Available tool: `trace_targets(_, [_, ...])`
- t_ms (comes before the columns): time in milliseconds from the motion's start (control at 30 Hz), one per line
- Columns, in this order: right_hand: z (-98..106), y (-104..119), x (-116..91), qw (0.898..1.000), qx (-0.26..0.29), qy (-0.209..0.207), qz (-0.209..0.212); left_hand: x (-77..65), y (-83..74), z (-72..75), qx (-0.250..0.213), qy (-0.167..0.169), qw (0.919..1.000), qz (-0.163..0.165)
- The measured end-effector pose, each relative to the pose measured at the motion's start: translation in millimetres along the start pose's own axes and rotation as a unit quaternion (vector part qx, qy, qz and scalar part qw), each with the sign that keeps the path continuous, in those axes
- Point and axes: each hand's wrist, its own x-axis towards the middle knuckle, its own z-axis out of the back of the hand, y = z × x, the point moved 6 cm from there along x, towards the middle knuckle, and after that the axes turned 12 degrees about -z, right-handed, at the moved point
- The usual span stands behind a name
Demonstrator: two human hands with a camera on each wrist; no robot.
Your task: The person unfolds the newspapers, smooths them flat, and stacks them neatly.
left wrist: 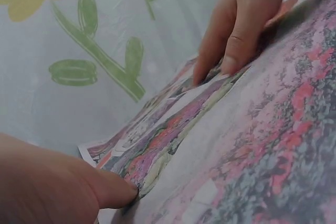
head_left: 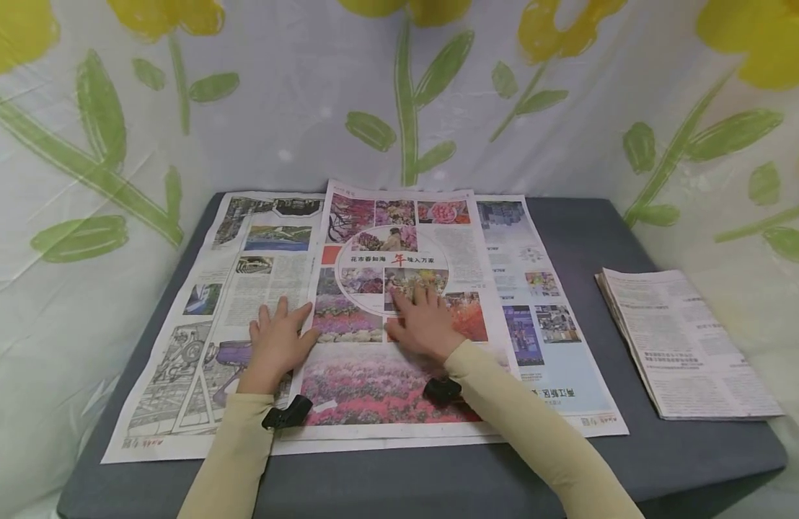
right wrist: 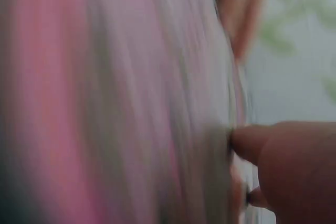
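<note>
A folded newspaper page (head_left: pixel 399 375) with pink and red flower photos lies over a wider spread-out newspaper sheet (head_left: pixel 244 288). My left hand (head_left: pixel 277 344) rests with spread fingers across the left edge of the flower page; in the left wrist view its thumb (left wrist: pixel 118 190) touches the paper. My right hand (head_left: pixel 428 324) lies on the middle of the flower page, fingers spread over its photos. The right wrist view is blurred, but the right thumb (right wrist: pixel 252 141) shows against the paper. Neither hand grips anything.
A stack of folded newspapers (head_left: pixel 691 346) lies at the right side of the dark grey table (head_left: pixel 568 231). A white curtain (head_left: pixel 276 108) printed with yellow flowers surrounds the table at the back and sides. A small black device is strapped at each wrist.
</note>
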Motion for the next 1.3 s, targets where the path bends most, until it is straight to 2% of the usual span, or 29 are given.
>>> trace_targets(167, [-21.7,58.3,-31.4,0.995,-0.045,0.057,0.073,0.0,-1.4,0.6,0.002,-0.012,0.9999,-0.004])
trace_targets(333, [-32.5,87.0,-47.7,0.989,-0.071,0.088,0.093,0.2,-2.3,0.1,0.005,-0.015,0.9999,-0.005])
trace_targets(633, [-34.8,91.8,-51.1,0.991,-0.060,0.069,0.094,0.9,0.3,-0.5,0.005,-0.014,0.9999,-0.005])
trace_targets(1033, [-31.2,91.8,-50.6,0.993,-0.046,0.066,0.085,1.2,1.1,0.4,-0.015,-0.021,0.9996,-0.005])
trace_targets(1300, [-22.5,89.1,-49.5,0.994,-0.016,0.035,0.100,0.7,1.6,1.6,-0.033,-0.018,0.9993,0.002])
